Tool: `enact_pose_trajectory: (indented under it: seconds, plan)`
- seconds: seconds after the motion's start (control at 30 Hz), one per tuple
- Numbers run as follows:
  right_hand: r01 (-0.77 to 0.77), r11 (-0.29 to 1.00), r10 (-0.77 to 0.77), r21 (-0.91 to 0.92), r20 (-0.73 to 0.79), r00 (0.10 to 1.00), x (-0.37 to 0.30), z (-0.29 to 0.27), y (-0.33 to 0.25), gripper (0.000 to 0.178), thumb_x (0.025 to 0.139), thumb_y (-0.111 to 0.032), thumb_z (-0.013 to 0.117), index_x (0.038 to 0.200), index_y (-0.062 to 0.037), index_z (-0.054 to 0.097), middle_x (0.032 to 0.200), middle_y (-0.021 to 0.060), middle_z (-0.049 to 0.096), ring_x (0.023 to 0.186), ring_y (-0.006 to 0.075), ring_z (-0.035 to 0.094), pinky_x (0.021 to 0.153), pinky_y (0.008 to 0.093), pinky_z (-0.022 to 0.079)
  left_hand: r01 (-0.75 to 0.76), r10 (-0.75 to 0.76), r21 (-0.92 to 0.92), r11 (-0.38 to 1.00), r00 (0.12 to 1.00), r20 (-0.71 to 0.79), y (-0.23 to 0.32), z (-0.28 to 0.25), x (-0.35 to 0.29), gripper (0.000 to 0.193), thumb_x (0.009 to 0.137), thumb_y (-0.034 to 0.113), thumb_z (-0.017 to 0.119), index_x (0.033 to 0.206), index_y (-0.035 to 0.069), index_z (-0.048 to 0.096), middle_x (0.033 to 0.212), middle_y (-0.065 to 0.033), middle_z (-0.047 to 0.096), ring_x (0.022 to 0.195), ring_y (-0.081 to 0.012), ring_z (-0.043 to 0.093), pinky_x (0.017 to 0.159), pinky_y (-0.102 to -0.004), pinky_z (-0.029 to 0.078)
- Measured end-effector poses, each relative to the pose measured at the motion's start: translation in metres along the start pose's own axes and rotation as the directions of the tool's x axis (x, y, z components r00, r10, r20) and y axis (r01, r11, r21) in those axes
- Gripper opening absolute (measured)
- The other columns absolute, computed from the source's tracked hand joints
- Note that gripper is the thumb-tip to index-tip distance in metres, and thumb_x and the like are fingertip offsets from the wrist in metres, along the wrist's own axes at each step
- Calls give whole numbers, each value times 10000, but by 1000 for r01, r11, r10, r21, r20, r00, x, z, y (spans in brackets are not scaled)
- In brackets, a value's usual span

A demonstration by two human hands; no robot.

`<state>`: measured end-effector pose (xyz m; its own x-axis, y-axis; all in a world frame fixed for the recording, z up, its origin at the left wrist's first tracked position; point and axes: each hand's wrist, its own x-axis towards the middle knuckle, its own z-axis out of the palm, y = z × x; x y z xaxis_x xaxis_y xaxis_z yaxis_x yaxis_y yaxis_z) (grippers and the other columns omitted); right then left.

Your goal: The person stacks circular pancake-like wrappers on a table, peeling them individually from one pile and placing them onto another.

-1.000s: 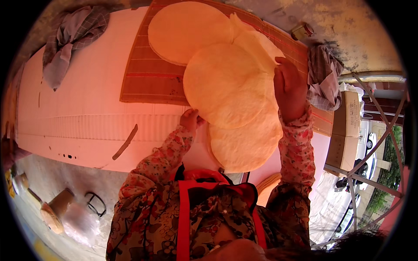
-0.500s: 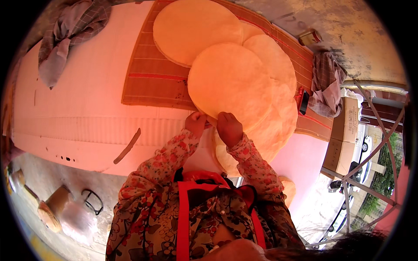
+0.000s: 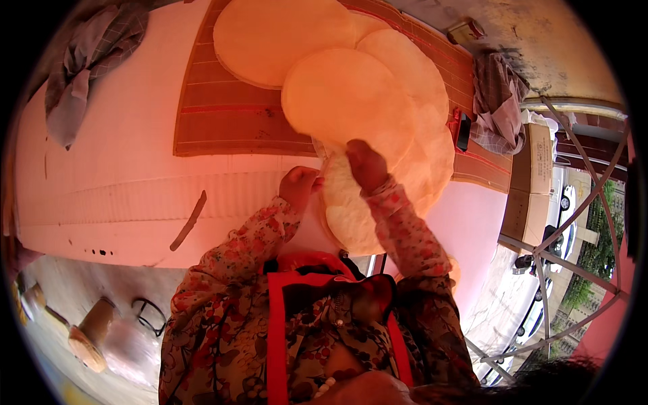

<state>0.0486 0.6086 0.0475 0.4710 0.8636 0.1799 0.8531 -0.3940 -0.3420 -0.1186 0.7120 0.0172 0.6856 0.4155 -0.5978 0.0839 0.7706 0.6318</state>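
A thin round flatbread (image 3: 347,101) lies on top of overlapping rounds on a striped woven mat (image 3: 223,115), its near edge lifted. The right hand (image 3: 366,164) grips that near edge, fingers closed on it. The left hand (image 3: 299,185) sits just beside it, fingers curled at the edge of a paler round (image 3: 347,216) underneath; whether it pinches it I cannot tell. Another large round (image 3: 277,37) lies further up the mat. The mat rests on a pale pink surface (image 3: 101,175), with a crumpled grey cloth (image 3: 84,57) at its far left and a checked cloth (image 3: 498,101) at the right.
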Motion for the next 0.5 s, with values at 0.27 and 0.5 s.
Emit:
enact_pose_trajectory:
  seconds: [0.27, 0.5]
  plan:
    - [104, 966, -171, -237, -279, 945, 22, -263, -22, 272, 814, 57, 480, 1067, 27, 576, 997, 177, 623, 917, 276, 617, 792, 314, 488, -165, 249, 615, 771, 967, -53, -91, -26, -15, 286, 735, 219, 679, 916, 18, 586, 758, -77, 595, 728, -207, 601, 666, -289, 482]
    - [-28, 991, 6, -129, -170, 985, -110, -140, -39, 239, 750, 24, 508, 975, 8, 584, 939, 159, 619, 866, 322, 600, 749, 382, 509, -107, 188, 839, 534, 982, 6, -68, -7, -14, 298, 698, 201, 713, 893, 8, 599, 702, -73, 557, 733, -212, 608, 651, -300, 509]
